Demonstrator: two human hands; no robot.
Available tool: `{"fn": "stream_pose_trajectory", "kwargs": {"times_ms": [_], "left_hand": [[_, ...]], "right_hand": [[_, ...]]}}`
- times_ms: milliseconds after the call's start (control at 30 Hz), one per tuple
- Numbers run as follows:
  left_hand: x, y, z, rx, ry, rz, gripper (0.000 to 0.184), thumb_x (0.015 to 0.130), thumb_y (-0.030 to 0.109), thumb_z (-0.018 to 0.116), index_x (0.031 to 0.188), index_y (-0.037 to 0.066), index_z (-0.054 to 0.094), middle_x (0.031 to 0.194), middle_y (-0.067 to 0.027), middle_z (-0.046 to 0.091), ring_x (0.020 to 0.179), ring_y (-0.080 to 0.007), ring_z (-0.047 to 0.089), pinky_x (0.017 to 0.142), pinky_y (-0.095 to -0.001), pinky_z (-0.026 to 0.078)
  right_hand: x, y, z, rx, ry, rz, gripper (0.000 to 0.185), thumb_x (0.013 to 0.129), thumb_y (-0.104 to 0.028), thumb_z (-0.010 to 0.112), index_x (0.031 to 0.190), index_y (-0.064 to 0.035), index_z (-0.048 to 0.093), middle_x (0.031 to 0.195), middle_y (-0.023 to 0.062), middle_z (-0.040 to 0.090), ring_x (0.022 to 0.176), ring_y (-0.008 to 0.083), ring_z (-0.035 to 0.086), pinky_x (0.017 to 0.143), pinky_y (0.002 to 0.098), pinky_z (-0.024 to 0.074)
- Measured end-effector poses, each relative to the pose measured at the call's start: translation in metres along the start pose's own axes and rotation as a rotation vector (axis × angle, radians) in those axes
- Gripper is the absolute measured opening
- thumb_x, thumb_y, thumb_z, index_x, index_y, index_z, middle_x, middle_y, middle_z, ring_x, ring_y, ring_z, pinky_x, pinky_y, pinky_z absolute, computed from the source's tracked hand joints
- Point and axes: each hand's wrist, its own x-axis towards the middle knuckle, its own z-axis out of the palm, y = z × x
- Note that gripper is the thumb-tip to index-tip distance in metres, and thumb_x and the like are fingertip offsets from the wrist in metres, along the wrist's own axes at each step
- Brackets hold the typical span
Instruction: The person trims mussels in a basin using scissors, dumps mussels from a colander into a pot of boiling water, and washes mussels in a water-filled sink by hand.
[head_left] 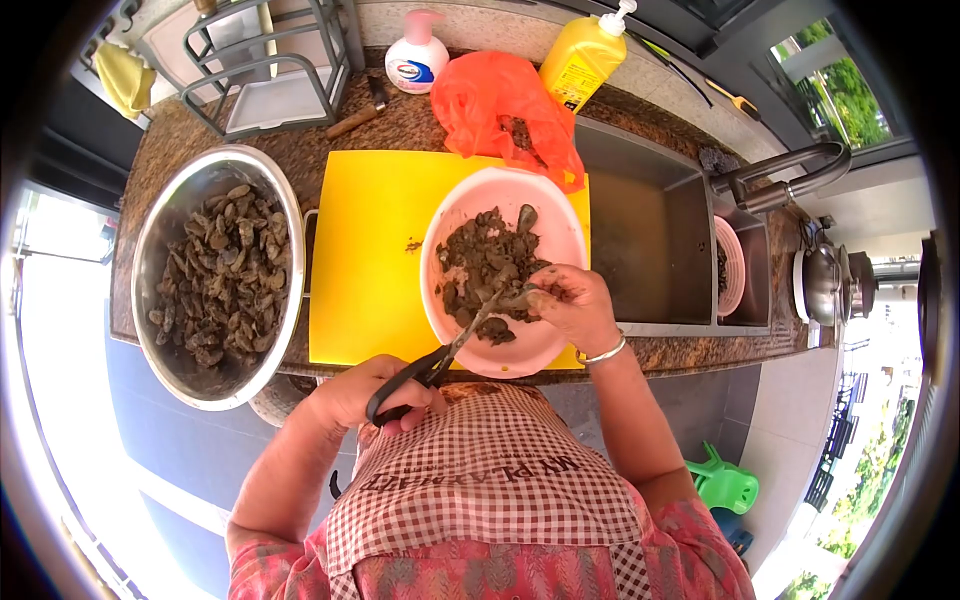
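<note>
My left hand (385, 395) is closed round the black handles of a pair of scissors (430, 368), whose blades point up and right over a pink bowl (572, 225). Above the bowl's right side, my right hand (570, 305) pinches a small dark muddy piece (520, 298) that meets the scissor tips. Dark muddy shell-like pieces (490, 250) lie in the bowl, which stands on a yellow board (365, 250). To the left, a large steel bowl (146, 290) holds a heap of similar dark pieces (225, 265).
Behind the pink bowl lies a red plastic bag (490, 90), near a pump bottle (416, 60) and a yellow bottle (582, 60). A sink (640, 200) with a faucet (790, 185) is at right. A metal rack (275, 90) and a wooden-handled tool (355, 120) are at back left.
</note>
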Motion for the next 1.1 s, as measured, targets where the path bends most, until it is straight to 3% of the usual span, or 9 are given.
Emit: {"fn": "stream_pose_trajectory", "kwargs": {"times_ms": [133,200,300,400,500,600,700,933,1100], "left_hand": [[0.016,-0.023,-0.009,-0.392,-0.191,0.116,0.032,0.089,0.02,0.054,0.088,-0.009,0.067,0.054,-0.0069,0.053,0.042,-0.0114,0.042,0.042,-0.0237,0.035],[0.01,-0.017,-0.003,-0.583,-0.192,0.034,0.031,0.087,0.019,0.055,0.08,-0.008,0.066,0.05,-0.0076,0.049,0.041,-0.0126,0.04,0.043,-0.0236,0.035],[0.008,-0.009,0.009,-0.606,-0.126,0.056,0.033,0.086,0.021,0.055,0.077,-0.009,0.065,0.049,-0.0081,0.048,0.04,-0.0124,0.038,0.043,-0.0237,0.036],[0.012,-0.018,0.007,-0.414,-0.067,0.13,0.033,0.087,0.022,0.056,0.084,-0.009,0.066,0.053,-0.0077,0.054,0.042,-0.0121,0.044,0.042,-0.0233,0.037],[0.006,-0.002,0.008,-0.235,-0.008,0.005,0.036,0.092,0.024,0.063,0.105,-0.009,0.067,0.062,-0.0069,0.059,0.046,-0.0116,0.052,0.045,-0.0219,0.043],[-0.003,0.006,0.01,-0.054,0.0,-0.008,0.035,0.093,0.026,0.063,0.105,-0.006,0.07,0.067,-0.0054,0.063,0.055,-0.0121,0.058,0.054,-0.0225,0.047],[-0.001,-0.004,0.001,0.061,-0.004,0.047,0.038,0.094,0.026,0.064,0.114,-0.006,0.068,0.073,-0.0047,0.065,0.061,-0.011,0.06,0.057,-0.0232,0.049],[-0.006,0.002,-0.009,0.349,0.013,0.022,0.039,0.091,0.024,0.063,0.115,-0.006,0.067,0.072,-0.0029,0.063,0.064,-0.0096,0.061,0.057,-0.0231,0.049],[-0.004,0.002,-0.007,0.564,0.068,0.072,0.038,0.092,0.023,0.061,0.111,-0.009,0.067,0.068,-0.0025,0.063,0.058,-0.0095,0.059,0.052,-0.0233,0.048]], "right_hand": [[-0.001,0.006,-0.004,0.092,0.014,-0.05,0.011,0.088,-0.001,0.073,0.097,0.0021,0.067,0.08,-0.0006,0.064,0.07,0.004,0.059,0.062,0.0198,0.0489],[-0.002,0.006,-0.006,0.063,-0.005,-0.11,0.011,0.089,0.002,0.07,0.099,0.0036,0.066,0.085,0.002,0.066,0.072,0.0068,0.063,0.066,0.0219,0.0534],[-0.001,0.01,-0.007,-0.045,0.007,-0.203,0.015,0.09,0.003,0.068,0.104,0.0052,0.064,0.088,0.0041,0.067,0.074,0.0089,0.065,0.068,0.0237,0.0562],[-0.004,0.012,0.007,-0.02,0.091,-0.211,0.021,0.091,0.002,0.068,0.111,0.0061,0.062,0.093,0.0056,0.067,0.077,0.0102,0.066,0.07,0.0255,0.0575],[-0.008,0.002,0.029,0.004,0.135,-0.186,0.026,0.092,0.002,0.067,0.117,0.0067,0.06,0.099,0.0068,0.066,0.08,0.0119,0.067,0.072,0.0275,0.0591],[-0.011,-0.009,0.031,0.064,0.158,-0.051,0.027,0.093,0.001,0.066,0.119,0.0069,0.059,0.102,0.0072,0.065,0.083,0.0134,0.068,0.074,0.0287,0.0603],[-0.012,-0.01,0.026,0.104,0.128,0.016,0.026,0.094,-0.001,0.068,0.117,0.0063,0.06,0.1,0.0059,0.067,0.085,0.0115,0.067,0.076,0.0265,0.0589],[-0.014,-0.01,0.016,0.035,-0.017,-0.042,0.025,0.092,-0.004,0.072,0.114,0.0054,0.063,0.098,0.0049,0.068,0.085,0.0104,0.066,0.077,0.0263,0.0583],[-0.019,-0.014,0.019,-0.292,0.02,-0.238,0.024,0.086,-0.001,0.075,0.108,0.0041,0.066,0.095,0.0085,0.068,0.085,0.013,0.067,0.074,0.0271,0.0561]]}}
